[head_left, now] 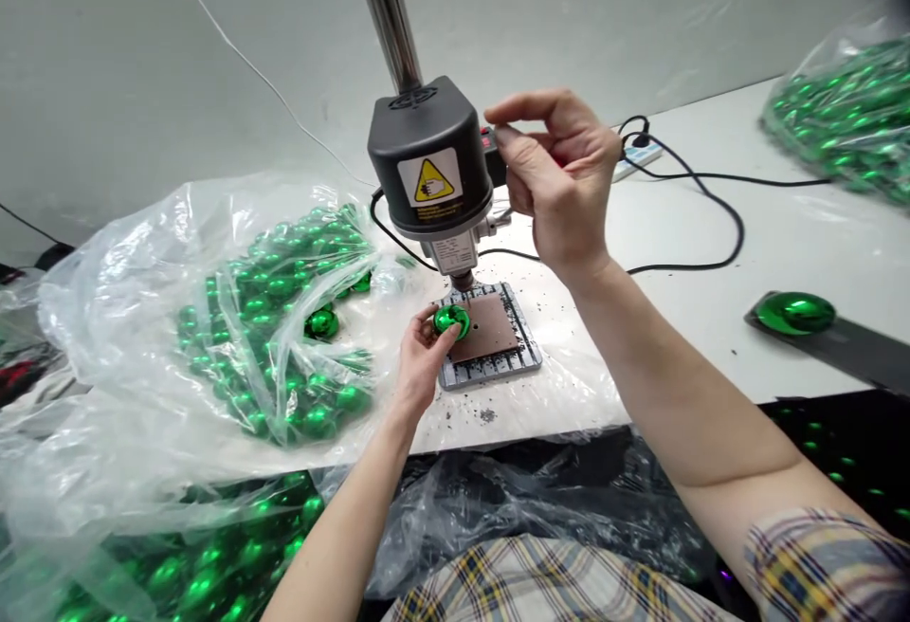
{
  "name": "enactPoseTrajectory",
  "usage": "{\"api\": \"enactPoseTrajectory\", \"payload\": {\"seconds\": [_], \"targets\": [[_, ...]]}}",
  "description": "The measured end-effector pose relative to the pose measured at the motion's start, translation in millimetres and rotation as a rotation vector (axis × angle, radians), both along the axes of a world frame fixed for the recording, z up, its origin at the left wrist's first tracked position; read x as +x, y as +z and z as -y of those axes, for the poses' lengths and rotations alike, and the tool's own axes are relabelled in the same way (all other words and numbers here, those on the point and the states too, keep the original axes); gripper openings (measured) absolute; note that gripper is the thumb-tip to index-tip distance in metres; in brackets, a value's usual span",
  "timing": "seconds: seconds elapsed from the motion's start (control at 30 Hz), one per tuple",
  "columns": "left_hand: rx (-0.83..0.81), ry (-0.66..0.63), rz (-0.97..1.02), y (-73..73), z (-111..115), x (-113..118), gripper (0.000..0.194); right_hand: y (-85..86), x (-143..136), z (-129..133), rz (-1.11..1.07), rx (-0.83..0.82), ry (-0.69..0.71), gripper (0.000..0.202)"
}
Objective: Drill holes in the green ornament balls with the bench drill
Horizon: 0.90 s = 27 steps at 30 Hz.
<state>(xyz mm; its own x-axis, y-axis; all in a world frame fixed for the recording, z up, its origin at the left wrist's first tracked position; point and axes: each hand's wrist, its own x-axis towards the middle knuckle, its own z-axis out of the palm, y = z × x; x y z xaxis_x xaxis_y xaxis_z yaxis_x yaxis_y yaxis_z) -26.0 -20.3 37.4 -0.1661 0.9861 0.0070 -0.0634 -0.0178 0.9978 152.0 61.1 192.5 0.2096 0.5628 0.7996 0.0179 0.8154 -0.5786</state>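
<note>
One left hand grasps one green ball over the base plate's left edge; one right hand, fingers curled, is beside one drill head.

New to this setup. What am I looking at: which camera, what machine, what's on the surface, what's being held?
There is one picture, from a camera worn on a person's head, looking forward and down. No robot here: those are the person's bare hands.

The black-and-grey machine on a metal post looks like a small bench drill. Below it, a brown board with a hole lies on a slotted base plate, with dark crumbs scattered around.

The left hand holds a shiny green ball over the board. The right hand is raised at the machine's side, by a red switch; whether it touches is unclear.

On the white table, a clear plastic bag of green balls sits at the left, and another at the far right.
</note>
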Motion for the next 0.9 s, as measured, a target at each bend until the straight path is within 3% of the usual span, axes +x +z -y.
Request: {"api": "enactPoseTrajectory", "payload": {"seconds": [0.17,0.47,0.7,0.9], "targets": [[0.03,0.039,-0.112,-17.5,-21,3,0.061,-0.4,0,1,0.048,0.007,-0.024,0.024],[0.055,0.0,-0.239,-19.9,-29,13,0.058,-1.7,1,0,0.091,-0.019,-0.045,0.02],[0.129,-0.019,-0.519,-19.2,-21,17,0.053,-2.3,1,-1,0.037,0.003,0.017,0.028],[0.166,-0.014,-0.424,-25.3,-23,21,0.05,-11.0,3,2,0.016,0.066,0.057,0.032]]}}
